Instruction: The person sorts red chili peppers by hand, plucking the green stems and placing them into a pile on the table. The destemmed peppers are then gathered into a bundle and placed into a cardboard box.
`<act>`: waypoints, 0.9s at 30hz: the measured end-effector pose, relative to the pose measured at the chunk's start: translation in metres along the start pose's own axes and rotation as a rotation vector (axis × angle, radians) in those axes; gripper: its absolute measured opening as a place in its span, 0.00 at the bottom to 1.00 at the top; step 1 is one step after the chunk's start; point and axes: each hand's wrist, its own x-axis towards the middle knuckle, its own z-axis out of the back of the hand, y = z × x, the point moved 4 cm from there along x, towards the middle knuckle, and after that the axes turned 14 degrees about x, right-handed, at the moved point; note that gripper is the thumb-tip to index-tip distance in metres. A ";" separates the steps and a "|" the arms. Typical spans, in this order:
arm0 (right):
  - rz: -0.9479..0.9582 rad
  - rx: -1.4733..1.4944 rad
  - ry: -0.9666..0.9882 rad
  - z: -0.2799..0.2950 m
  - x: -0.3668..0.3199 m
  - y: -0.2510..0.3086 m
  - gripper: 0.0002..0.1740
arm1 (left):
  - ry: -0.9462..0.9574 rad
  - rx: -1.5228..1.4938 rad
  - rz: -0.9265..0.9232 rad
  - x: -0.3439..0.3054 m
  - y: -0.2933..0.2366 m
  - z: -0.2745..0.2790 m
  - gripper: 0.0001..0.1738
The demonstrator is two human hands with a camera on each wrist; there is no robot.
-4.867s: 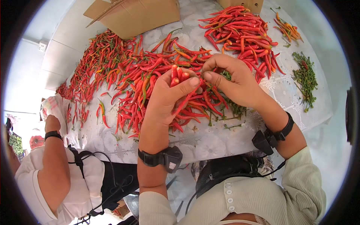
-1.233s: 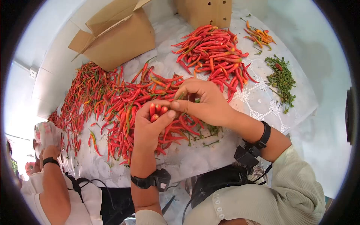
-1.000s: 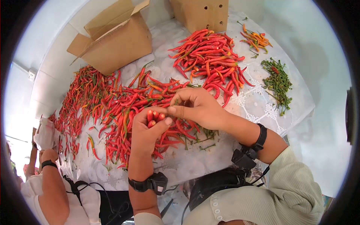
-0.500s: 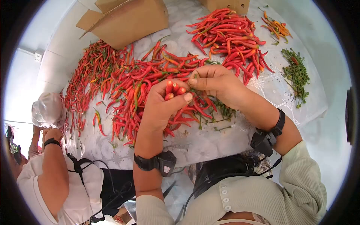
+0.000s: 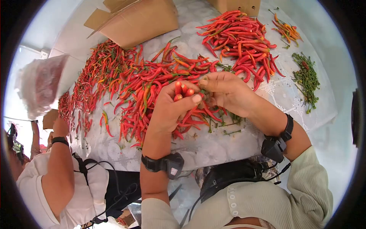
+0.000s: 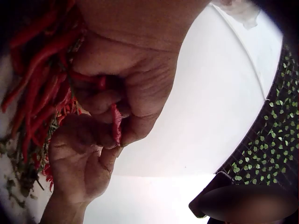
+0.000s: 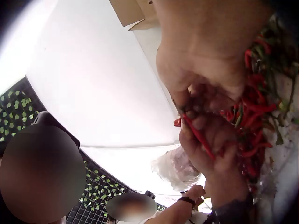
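My left hand (image 5: 167,105) grips several red chilies (image 5: 178,89), their cut pale ends pointing up above the curled fingers. Close against it, my right hand (image 5: 230,93) pinches with thumb and forefinger at the green stem end of a chili. In the right wrist view that red chili (image 7: 201,137) lies along the left hand's palm, its top at the right fingertips. From below, the left wrist view shows a wrinkled chili tip (image 6: 116,125) poking out between the left fingers. Under both hands spreads a loose heap of red chilies (image 5: 133,103) with stems on.
A pile of red chilies (image 5: 244,42) lies at the back right, beside a few orange ones (image 5: 288,29) and a heap of green stems (image 5: 306,80). An open cardboard box (image 5: 145,23) stands behind. At left, another person's arm (image 5: 57,171) is near a plastic bag (image 5: 42,84).
The head view has shifted about. My hands stay together, the right fingers working at the left hand's chilies. At left, the plastic bag has come up higher and spread out.
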 end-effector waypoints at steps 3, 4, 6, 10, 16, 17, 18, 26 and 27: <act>0.300 -0.447 -0.070 -0.002 0.001 0.007 0.11 | -0.109 0.002 0.111 -0.001 -0.003 -0.003 0.09; 0.388 -0.546 -0.108 -0.002 0.001 0.007 0.10 | -0.116 0.006 0.132 -0.001 -0.001 -0.003 0.09; 0.578 -0.747 -0.184 -0.004 -0.001 0.010 0.10 | -0.118 -0.044 0.157 0.000 0.002 -0.006 0.09; 1.036 -1.286 -0.113 -0.021 -0.009 0.021 0.09 | -0.109 -0.082 0.198 0.001 0.001 -0.011 0.09; 1.281 -1.549 -0.070 -0.040 -0.020 0.025 0.10 | -0.064 -0.189 0.144 0.002 0.004 -0.013 0.09; 1.283 -1.587 -0.068 -0.041 -0.021 0.024 0.10 | -0.064 -0.198 0.154 0.001 0.003 -0.015 0.09; 1.284 -1.576 -0.072 -0.040 -0.022 0.025 0.09 | -0.062 -0.205 0.162 0.001 0.002 -0.016 0.09; 1.026 -1.099 -0.383 -0.016 -0.017 0.037 0.05 | -0.161 -0.159 0.076 -0.002 -0.009 -0.004 0.10; 0.923 -0.990 -0.328 -0.012 -0.015 0.036 0.05 | -0.164 -0.176 0.045 0.000 -0.008 0.000 0.10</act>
